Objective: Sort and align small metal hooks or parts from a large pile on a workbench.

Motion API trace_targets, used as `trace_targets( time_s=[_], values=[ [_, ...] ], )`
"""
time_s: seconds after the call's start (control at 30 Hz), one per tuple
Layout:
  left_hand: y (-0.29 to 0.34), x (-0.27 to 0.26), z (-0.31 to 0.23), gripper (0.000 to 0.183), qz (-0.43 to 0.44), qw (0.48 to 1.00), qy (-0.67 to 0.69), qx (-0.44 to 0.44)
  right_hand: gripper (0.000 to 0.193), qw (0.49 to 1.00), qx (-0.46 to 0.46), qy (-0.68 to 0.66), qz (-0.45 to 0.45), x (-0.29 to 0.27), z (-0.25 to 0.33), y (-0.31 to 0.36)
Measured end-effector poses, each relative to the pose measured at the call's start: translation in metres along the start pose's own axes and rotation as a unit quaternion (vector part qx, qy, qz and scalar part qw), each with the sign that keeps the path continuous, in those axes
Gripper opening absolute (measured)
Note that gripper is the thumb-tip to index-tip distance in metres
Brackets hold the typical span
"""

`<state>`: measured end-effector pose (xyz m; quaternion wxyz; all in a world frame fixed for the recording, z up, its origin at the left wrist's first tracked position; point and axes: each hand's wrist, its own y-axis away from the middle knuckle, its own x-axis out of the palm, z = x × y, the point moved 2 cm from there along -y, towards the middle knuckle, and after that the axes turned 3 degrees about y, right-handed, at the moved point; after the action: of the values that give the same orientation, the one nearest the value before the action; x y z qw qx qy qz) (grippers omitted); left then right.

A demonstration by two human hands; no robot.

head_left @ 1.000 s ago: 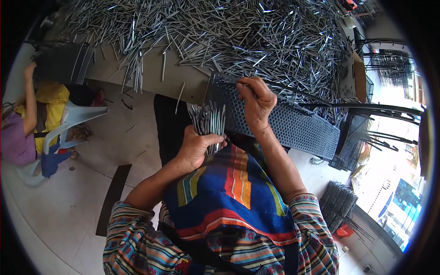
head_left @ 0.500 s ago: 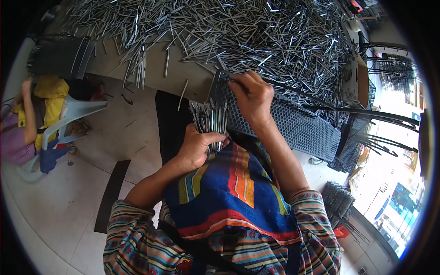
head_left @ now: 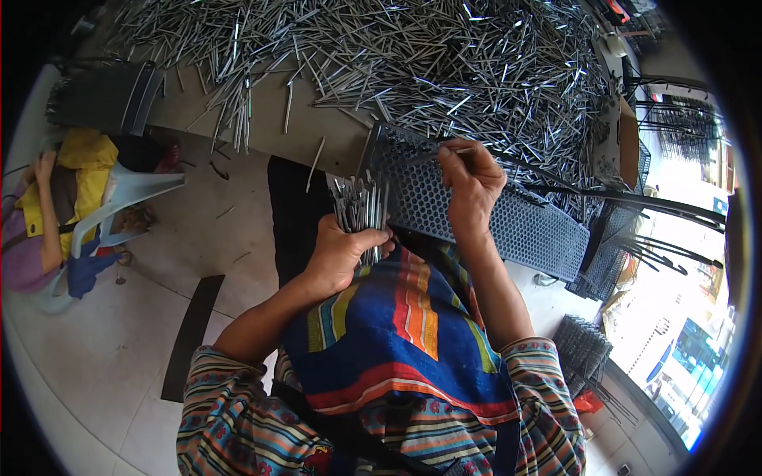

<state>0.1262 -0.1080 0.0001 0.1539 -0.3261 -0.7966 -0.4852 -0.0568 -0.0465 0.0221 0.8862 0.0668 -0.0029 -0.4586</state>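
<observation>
Desk (head_left: 266,119) runs across the top of view, heaped with loose thin metal strips (head_left: 444,71); top of the pile is cut off by the frame. Bundle of strips (head_left: 363,202) stands roughly upright in my left hand (head_left: 341,250), closed around its lower part, near the desk edge. Lower section mostly behind thumb and palm; can't count pieces. Right hand (head_left: 475,178) is over the perforated dark panel (head_left: 508,226), fingers curled, thumb and forefinger almost meeting. Dark streak at the fingertips; can't tell if it's a pinched strip. That hand blocks part of the panel. Striped blue cloth (head_left: 365,317) covers my front. Cardboard box (head_left: 628,151) at the pile's right end, inside not readable. Far left: seated co-worker (head_left: 44,230), cut by the lens rim, on a pale chair (head_left: 131,194). Right side: glare washes out detail.
</observation>
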Motion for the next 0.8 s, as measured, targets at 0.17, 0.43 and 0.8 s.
trace_targets(
  time_s=[0.17,0.43,0.8],
  values=[
    [-0.004,0.003,-0.003,0.021,0.020,0.999,-0.006,0.028,0.009,0.979,-0.162,0.122,-0.034,0.004,-0.010,-0.014],
    [-0.005,0.004,-0.004,0.018,0.026,1.000,-0.007,0.008,0.010,0.966,-0.188,0.180,-0.010,0.004,-0.010,-0.015],
    [-0.009,0.001,-0.001,0.017,0.023,1.000,-0.003,-0.016,0.016,0.936,-0.236,0.261,-0.018,0.016,-0.003,-0.009]
  ],
)
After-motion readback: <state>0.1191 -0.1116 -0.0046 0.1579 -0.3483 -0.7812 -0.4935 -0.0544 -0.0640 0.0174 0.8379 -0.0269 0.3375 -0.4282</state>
